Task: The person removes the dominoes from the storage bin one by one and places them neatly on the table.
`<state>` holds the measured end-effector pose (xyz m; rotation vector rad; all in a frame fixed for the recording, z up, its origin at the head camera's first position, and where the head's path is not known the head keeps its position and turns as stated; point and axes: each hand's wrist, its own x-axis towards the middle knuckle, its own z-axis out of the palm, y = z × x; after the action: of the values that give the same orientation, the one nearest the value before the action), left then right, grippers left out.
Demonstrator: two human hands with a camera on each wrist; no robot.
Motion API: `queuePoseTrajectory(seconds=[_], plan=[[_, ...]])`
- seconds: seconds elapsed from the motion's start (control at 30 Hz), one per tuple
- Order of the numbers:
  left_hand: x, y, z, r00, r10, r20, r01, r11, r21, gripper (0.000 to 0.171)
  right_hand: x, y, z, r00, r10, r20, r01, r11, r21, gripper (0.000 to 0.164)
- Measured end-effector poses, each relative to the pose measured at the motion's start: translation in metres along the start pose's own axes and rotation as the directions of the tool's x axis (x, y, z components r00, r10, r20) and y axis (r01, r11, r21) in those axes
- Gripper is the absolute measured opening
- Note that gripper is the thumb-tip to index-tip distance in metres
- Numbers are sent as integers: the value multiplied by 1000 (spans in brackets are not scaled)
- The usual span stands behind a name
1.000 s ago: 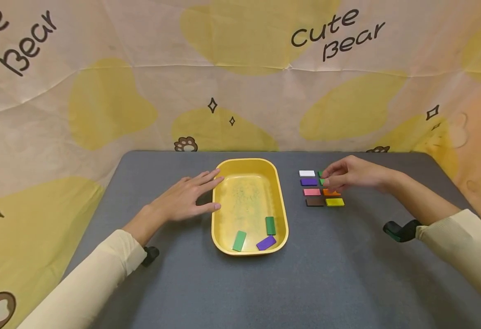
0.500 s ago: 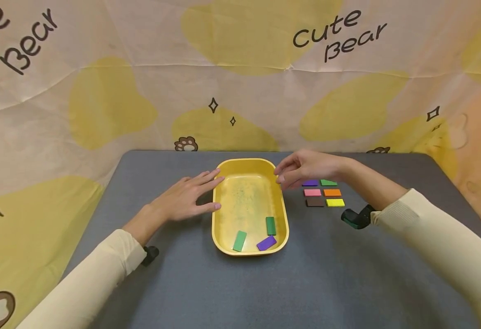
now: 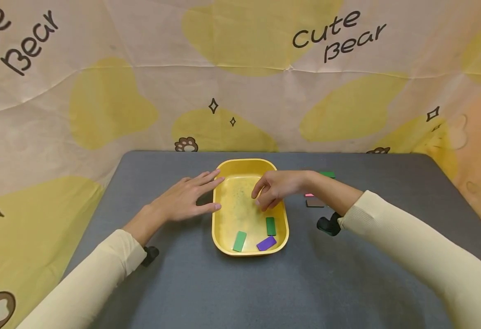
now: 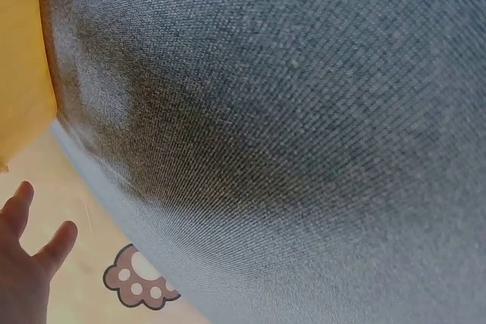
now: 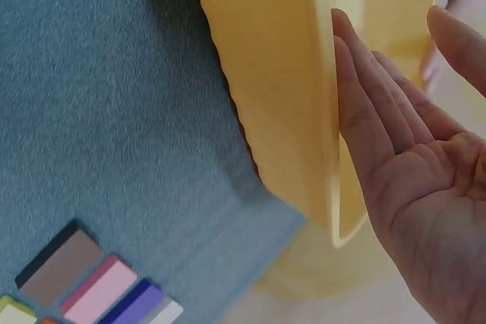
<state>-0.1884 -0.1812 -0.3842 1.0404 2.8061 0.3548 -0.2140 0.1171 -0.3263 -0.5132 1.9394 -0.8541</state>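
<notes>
A yellow tray (image 3: 240,183) stands mid-table. My left hand (image 3: 184,196) lies at its left rim, fingers spread and nothing in its grasp. Inside the tray's right half is my right hand (image 3: 279,183), fingertips pointing down to the floor of the tray. The right wrist view has that hand's fingers (image 5: 364,111) nearly straight, the thumb apart from them, and no block showing between. At the tray's near end lie a light green block (image 3: 239,241), a dark green block (image 3: 270,226) and a purple block (image 3: 266,243).
Right of the tray, more blocks lie in rows, partly behind the right forearm: a dark green one (image 3: 328,174) and a brown one (image 3: 315,202). Pink (image 5: 99,290), purple (image 5: 130,303) and white (image 5: 165,312) blocks appear in the right wrist view. A patterned cloth (image 3: 240,45) hangs behind.
My right hand has moved left from the block rows, across the tray's right rim, and down into the tray. The left hand and the tray have stayed put.
</notes>
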Motion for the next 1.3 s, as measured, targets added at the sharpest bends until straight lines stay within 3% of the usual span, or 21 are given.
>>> queuePoseTrajectory(seconds=[0.27,0.53,0.87,1.3], plan=[[-1,-1,0,1000,17,-12,-18,1000,-8,79,20,-3,12,995,34,93,-30,998,-47,41],[0,-1,0,1000,19,-18,-19,1000,-6,79,31,-12,21,989,98,114,-85,989,-119,38],[0,-1,0,1000,21,-13,-21,1000,-9,80,40,-22,29,975,163,148,-148,983,-108,40],[1,-3,2,1000,18,-13,-18,1000,-8,79,51,-27,42,964,188,187,-172,980,-99,37]])
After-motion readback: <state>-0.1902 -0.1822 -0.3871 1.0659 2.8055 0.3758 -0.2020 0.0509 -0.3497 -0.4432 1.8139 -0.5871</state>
